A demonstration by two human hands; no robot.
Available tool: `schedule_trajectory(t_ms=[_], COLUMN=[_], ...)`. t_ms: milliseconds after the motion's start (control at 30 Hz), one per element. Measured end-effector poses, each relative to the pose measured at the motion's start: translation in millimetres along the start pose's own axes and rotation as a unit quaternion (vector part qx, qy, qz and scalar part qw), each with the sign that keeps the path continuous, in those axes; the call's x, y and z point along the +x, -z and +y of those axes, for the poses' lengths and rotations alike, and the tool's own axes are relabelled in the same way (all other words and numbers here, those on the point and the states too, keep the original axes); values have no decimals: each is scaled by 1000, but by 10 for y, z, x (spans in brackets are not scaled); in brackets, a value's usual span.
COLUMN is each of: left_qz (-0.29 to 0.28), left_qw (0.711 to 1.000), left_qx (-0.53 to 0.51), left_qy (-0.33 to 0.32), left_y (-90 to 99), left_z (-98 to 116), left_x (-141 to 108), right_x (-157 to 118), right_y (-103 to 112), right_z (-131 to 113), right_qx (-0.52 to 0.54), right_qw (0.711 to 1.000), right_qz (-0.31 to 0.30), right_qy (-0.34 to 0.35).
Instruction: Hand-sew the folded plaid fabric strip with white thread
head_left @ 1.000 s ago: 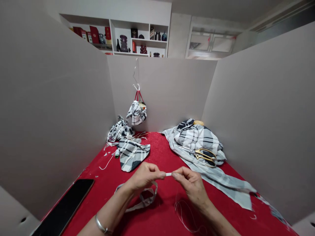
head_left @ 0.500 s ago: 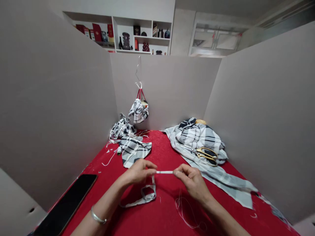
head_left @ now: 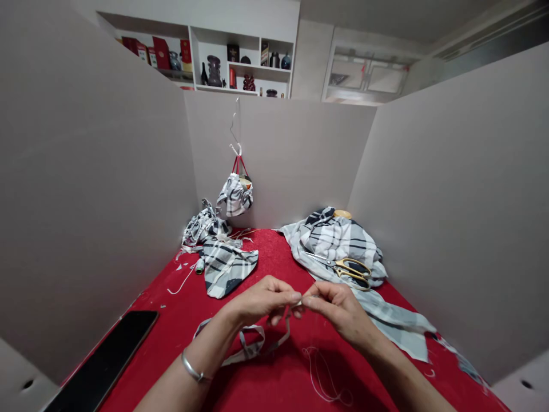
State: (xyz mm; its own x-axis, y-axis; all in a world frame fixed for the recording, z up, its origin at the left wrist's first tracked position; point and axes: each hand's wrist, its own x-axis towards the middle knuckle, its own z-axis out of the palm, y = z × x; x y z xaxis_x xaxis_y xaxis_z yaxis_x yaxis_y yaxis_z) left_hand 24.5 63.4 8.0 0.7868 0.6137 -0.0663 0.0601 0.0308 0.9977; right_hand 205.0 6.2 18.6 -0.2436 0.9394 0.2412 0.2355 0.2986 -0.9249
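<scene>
My left hand [head_left: 261, 300] and my right hand [head_left: 338, 309] meet in front of me above the red-covered table [head_left: 274, 377]. Their fingertips pinch a narrow white fabric strip [head_left: 295, 312], and the pinched part is mostly hidden. The strip runs down from my fingers into a loose loop [head_left: 251, 343] lying below my left wrist. A thin white thread [head_left: 321, 375] lies under my right hand. Gold-handled scissors [head_left: 347, 270] rest on a plaid grey fabric heap [head_left: 338, 240], beyond my right hand.
A cut plaid piece [head_left: 225, 266], a bunched plaid bundle [head_left: 201, 227] and a green thread spool [head_left: 199, 266] lie at the far left. A plaid pouch [head_left: 234, 195] hangs from a wire hook on the back partition [head_left: 291, 160]. A black phone [head_left: 103, 360] lies at the left edge.
My hands have moved closer together. The strip, stretched straight between them earlier, is now pinched and bunched at my fingertips. The loop below has shifted slightly.
</scene>
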Motion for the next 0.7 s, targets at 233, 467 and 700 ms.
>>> schedule_trajectory(t_ms=[233,467,700], left_qz=[100,181,201], left_qw=[994,983,979], left_qx=[15,-26,-41], left_qy=[-36,-12,-2], left_y=[-80,-65,-52], left_z=[34,-104,-167], left_x=[-150,-199,-173], right_x=[-37,-40,7], right_y=[-66,-98,-87], right_z=[80,338,542], right_qx=[-4,106,148], right_qw=[999,990,976], right_qz=[37,-4,2], right_qy=[4,-90,-157])
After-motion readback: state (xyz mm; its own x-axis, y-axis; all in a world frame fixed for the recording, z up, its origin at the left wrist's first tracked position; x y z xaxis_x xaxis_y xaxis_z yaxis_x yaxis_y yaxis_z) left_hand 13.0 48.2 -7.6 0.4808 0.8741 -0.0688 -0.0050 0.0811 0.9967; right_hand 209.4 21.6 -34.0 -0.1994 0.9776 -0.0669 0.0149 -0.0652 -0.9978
